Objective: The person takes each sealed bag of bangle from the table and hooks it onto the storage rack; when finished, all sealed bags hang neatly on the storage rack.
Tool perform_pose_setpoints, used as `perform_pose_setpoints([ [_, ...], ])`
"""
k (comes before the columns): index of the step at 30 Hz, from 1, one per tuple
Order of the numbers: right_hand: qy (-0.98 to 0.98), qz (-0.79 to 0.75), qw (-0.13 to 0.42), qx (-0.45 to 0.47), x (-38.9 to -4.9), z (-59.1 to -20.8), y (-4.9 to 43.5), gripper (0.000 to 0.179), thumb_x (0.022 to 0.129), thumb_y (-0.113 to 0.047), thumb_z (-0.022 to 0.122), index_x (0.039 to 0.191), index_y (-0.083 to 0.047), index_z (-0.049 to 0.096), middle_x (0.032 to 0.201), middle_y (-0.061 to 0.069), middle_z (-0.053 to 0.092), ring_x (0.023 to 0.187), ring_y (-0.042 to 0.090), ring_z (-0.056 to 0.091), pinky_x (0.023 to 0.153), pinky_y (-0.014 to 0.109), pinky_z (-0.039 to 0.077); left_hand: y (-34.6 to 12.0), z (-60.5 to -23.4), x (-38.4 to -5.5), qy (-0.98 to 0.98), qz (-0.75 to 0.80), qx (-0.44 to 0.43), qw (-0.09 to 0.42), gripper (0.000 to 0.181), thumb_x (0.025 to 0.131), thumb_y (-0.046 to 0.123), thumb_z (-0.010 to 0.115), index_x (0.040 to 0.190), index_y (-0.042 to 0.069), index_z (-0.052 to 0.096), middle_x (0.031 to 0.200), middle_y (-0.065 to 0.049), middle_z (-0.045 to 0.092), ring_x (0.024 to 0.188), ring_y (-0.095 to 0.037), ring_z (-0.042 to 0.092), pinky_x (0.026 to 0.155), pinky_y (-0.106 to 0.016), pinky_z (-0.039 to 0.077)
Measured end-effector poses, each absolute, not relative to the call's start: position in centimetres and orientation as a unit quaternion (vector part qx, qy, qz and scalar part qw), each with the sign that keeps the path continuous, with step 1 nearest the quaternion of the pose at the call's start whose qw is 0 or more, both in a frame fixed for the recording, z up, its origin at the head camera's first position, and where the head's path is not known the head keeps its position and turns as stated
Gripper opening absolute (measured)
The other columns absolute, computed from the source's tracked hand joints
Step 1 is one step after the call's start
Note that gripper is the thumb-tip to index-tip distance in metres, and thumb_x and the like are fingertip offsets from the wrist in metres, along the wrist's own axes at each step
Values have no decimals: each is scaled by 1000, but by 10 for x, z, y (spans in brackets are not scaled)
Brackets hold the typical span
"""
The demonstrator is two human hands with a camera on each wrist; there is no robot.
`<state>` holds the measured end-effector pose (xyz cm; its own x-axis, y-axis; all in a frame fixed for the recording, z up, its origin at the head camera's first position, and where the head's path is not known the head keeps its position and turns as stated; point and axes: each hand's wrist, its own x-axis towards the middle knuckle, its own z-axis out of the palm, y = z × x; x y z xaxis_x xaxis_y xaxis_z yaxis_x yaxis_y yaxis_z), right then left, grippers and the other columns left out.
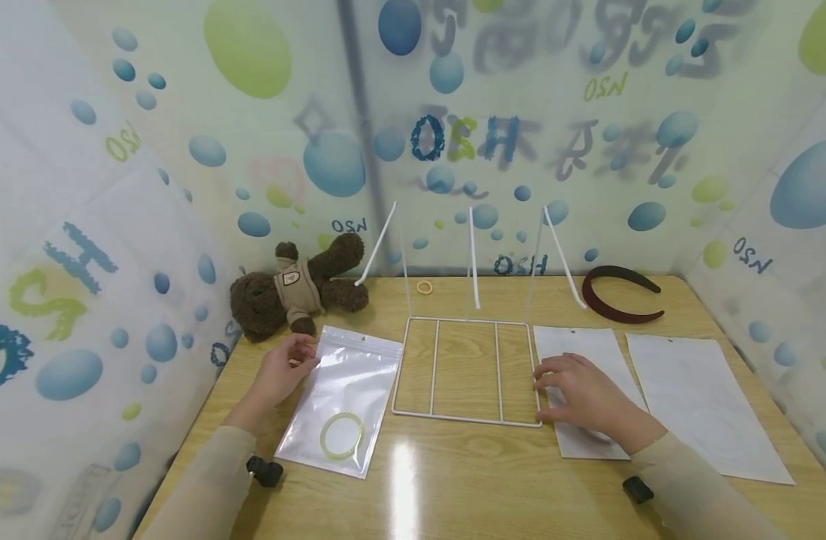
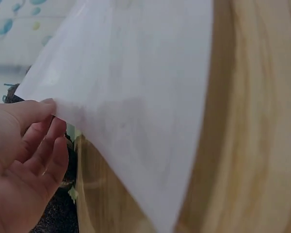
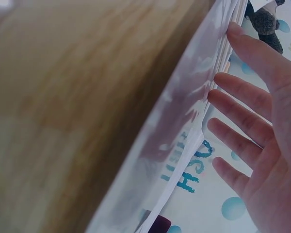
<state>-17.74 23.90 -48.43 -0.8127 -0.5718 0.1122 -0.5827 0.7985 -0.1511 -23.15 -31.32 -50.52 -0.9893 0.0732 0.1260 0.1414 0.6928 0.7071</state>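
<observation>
A clear-fronted zip bag (image 1: pixel 348 390) lies at the left of the table, with a pale green ring (image 1: pixel 341 436) showing at its lower end. My left hand (image 1: pixel 287 371) is at the bag's upper left edge; in the left wrist view its thumb and fingers pinch the edge of the bag (image 2: pixel 131 97). Right of the bag stands a white wire rack (image 1: pixel 468 420) with three upright prongs. My right hand (image 1: pixel 584 394) is over a white bag (image 1: pixel 554 341), by the rack's right side, fingers spread and holding nothing in the right wrist view.
A brown teddy bear (image 1: pixel 298 289) lies at the back left. Behind the rack is a small yellowish ring (image 1: pixel 424 287). A dark red headband (image 1: pixel 615 307) rests at the back right, and another white bag (image 1: pixel 710 405) lies at the far right.
</observation>
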Motion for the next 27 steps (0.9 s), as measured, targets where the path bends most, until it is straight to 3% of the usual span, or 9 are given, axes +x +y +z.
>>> perform_pose_setpoints([
  [13,-947,87,39,306,-178,-489,241,39,74,-44,91,100,-17,81,120,2,71,120,30,64,111,60,44,-305,-491,-226,-906,-419,-28,48,20,101,22,69,115,9,70,107,-11,70,96,-17,66,85,-28,53],
  [21,-950,86,32,298,-177,-489,241,39,75,-45,90,101,-17,81,121,2,71,120,30,63,112,60,43,-298,-477,-221,-889,-449,-55,68,16,99,17,70,108,3,70,102,-17,72,83,-6,65,68,-22,54],
  [27,-950,84,32,298,-178,-491,240,40,74,-47,91,101,-18,81,121,1,71,120,29,64,112,60,43,-297,-468,-217,-882,-460,-65,81,15,100,18,70,107,4,72,93,-9,72,73,-7,63,64,-24,56],
])
